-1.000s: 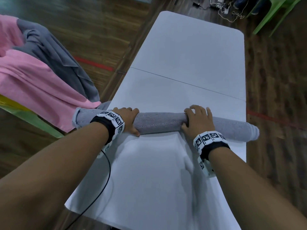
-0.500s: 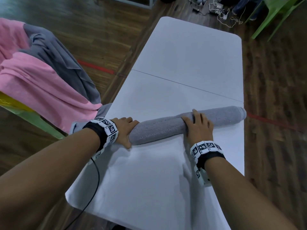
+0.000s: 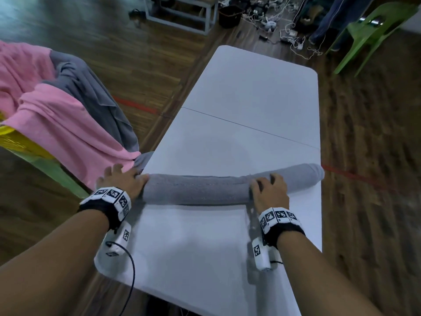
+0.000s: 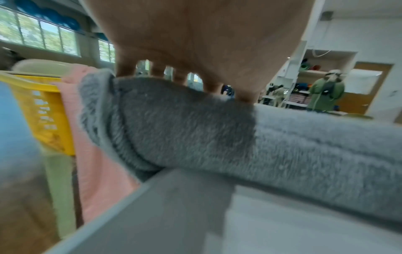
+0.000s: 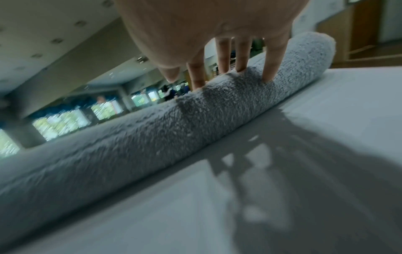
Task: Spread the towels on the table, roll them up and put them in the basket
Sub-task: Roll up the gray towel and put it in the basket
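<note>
The grey rolled towel (image 3: 198, 190) lay crosswise on the white table (image 3: 250, 99), spanning nearly its full width. The left hand (image 3: 123, 181) rested on the roll's left end at the table edge, fingers extended over it. The right hand (image 3: 270, 192) pressed on the roll short of its right end, fingertips (image 5: 269, 75) straight and spread, gripping nothing. The yellow basket (image 4: 43, 110) stood beside the table, left.

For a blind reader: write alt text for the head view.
Both hands, left and right, press on a rolled grey towel lying across a white table. Left of it, pink and grey towels hang over a yellow basket.
</note>
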